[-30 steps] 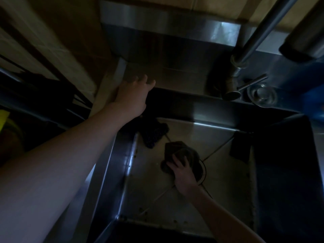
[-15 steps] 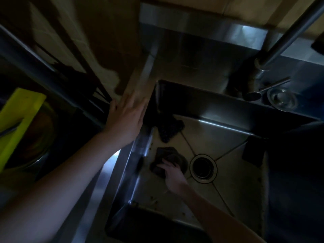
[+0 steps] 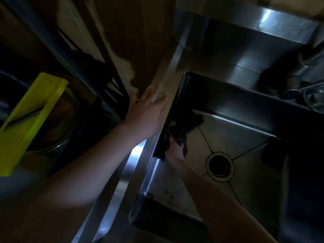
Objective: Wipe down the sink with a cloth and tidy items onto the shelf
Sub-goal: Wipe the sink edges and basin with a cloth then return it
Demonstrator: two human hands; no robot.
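Observation:
The scene is dim. A steel sink (image 3: 245, 137) fills the right half, its round drain (image 3: 220, 166) near the middle of the basin. My right hand (image 3: 175, 149) is down in the basin at the left wall, closed on a dark cloth (image 3: 180, 137) pressed against that wall. A second dark rag (image 3: 190, 121) lies bunched in the basin's far left corner, just beyond the cloth. My left hand (image 3: 149, 111) rests flat, fingers spread, on the sink's left rim and holds nothing.
Left of the sink stands a dark rack with a metal bowl (image 3: 57, 123) and a yellow-green slicer board (image 3: 29, 120) lying over it. A tap base and lever (image 3: 301, 85) sit at the back right. A dark sponge-like block (image 3: 273, 149) leans at the basin's right side.
My right hand has slid the cloth from beside the drain to the basin's left wall. The left hand has moved back along the rim towards me. The view has swung left.

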